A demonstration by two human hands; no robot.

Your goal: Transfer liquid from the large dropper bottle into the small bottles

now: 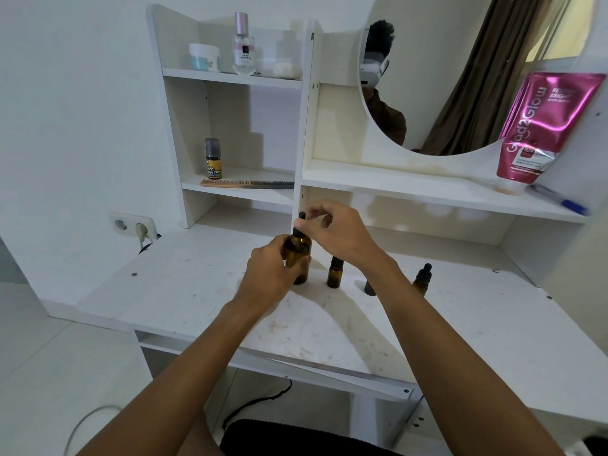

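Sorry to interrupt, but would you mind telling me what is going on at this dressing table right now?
A person is working with amber dropper bottles on a white dressing table. The left hand grips the large dropper bottle by its body, standing on the tabletop, while the right hand pinches its black dropper cap. A small open bottle stands just to the right, and another small bottle, capped, farther right.

Head-worn camera looks forward and down, close over the white desk (184, 291)
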